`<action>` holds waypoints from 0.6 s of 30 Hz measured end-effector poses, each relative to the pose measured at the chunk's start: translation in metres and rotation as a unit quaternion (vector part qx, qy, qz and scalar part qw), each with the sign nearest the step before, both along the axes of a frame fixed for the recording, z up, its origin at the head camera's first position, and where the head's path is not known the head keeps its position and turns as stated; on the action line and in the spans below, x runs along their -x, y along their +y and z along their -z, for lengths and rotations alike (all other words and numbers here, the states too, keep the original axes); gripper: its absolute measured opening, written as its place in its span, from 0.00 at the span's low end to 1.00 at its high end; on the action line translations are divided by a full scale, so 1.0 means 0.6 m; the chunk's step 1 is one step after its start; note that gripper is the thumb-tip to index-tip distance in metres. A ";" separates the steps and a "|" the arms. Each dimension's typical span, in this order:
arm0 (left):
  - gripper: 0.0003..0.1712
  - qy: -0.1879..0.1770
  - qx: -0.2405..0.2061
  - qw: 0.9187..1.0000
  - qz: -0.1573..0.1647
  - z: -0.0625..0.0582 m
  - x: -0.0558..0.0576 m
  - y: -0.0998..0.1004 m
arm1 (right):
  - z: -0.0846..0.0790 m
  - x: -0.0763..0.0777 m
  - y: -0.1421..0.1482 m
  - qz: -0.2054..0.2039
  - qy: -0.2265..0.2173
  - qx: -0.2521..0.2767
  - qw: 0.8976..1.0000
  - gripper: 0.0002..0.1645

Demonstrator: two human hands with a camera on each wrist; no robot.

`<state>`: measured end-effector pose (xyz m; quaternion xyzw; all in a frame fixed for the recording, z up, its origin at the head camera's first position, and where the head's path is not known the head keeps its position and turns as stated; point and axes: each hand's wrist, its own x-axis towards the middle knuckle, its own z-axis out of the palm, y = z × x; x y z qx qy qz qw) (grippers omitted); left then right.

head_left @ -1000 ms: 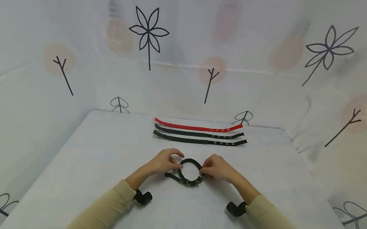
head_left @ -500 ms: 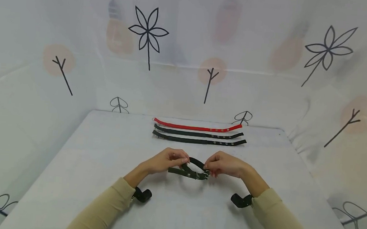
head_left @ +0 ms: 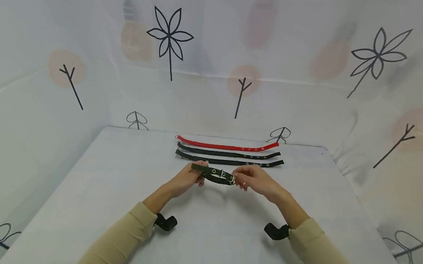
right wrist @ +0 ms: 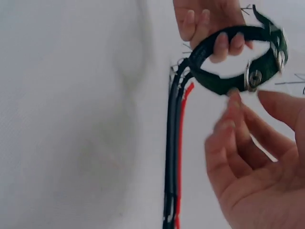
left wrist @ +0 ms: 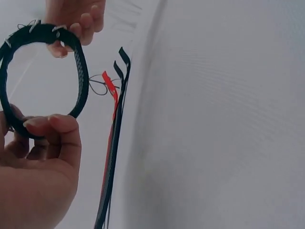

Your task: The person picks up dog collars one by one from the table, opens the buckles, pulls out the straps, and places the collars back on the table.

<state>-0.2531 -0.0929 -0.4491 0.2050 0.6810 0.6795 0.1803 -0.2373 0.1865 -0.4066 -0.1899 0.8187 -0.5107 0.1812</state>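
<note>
A dark collar [head_left: 207,170] with metal eyelets, a buckle and a ring is fastened into a loop and held up over the table. My left hand [head_left: 184,181] grips the loop's left side, thumb and fingers curled round the strap [left wrist: 82,78]. In the right wrist view, the buckle side of the collar [right wrist: 224,86] faces my right hand [right wrist: 252,162]. Its thumb and fingertips stand apart right at the strap's lower edge, fingers loosely bent. The loose strap end sticks out to the left over the left hand in the head view.
Behind the hands lie a red collar [head_left: 225,147] and two black collars, stretched out side by side near the back edge of the white table [head_left: 210,248]. A printed white cloth [head_left: 206,102] hangs behind. Black wrist cameras [head_left: 167,223] project from both wrists.
The collar has been lifted from the table and moved away from the person, toward the laid-out collars. The loop has been tilted, and both hands have gone up with it.
</note>
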 end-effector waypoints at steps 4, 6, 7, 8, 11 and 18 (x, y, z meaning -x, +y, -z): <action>0.20 -0.054 -0.015 0.997 -0.046 0.000 0.002 0.002 | -0.012 -0.004 -0.012 0.019 0.092 -0.010 0.996 0.15; 0.20 -0.073 -0.017 0.996 -0.054 -0.001 0.002 0.003 | -0.014 -0.006 -0.018 0.021 0.132 -0.020 0.991 0.14; 0.19 -0.081 -0.017 0.995 -0.056 -0.001 0.002 0.003 | -0.014 -0.005 -0.021 0.022 0.153 -0.027 0.988 0.14; 0.20 -0.086 -0.014 0.995 -0.055 0.000 0.002 0.003 | -0.013 -0.005 -0.023 0.023 0.171 -0.034 0.985 0.13; 0.22 -0.098 -0.010 0.994 -0.047 0.000 0.000 0.004 | -0.011 -0.006 -0.029 0.034 0.206 -0.053 0.977 0.12; 0.26 -0.081 0.002 0.996 -0.029 0.002 0.002 0.007 | -0.010 0.000 -0.031 0.039 0.206 -0.027 0.977 0.09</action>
